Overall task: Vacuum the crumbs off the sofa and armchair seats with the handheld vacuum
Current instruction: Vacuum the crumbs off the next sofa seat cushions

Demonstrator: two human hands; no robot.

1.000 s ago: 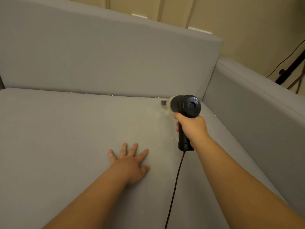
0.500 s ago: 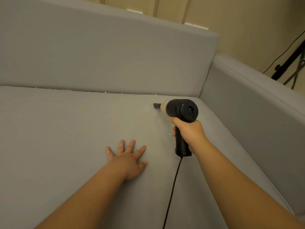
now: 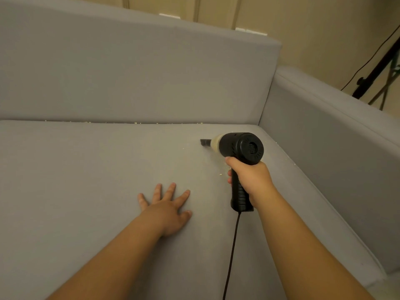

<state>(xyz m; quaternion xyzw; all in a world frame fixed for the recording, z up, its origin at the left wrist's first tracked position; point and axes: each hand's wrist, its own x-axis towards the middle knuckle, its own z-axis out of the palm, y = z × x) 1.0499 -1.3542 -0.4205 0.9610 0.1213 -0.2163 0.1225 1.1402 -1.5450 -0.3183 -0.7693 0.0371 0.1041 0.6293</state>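
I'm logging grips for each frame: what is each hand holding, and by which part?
The right hand grips the handheld vacuum by its black handle. The left hand holds nothing, lying flat on the seat cushion.

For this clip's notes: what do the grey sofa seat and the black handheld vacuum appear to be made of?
The grey sofa seat cushion looks like matte woven upholstery fabric: no shine, soft rounded edges, a piped seam on the armrest. The black handheld vacuum, gripped by the right hand, looks like moulded hard plastic: faint sheen, ribbed handle, with a cream translucent-looking section behind the dark nozzle. The exact plastic is unclear.

Plain grey sofa (image 3: 108,169), black vacuum (image 3: 240,148), seemingly cream-collared.
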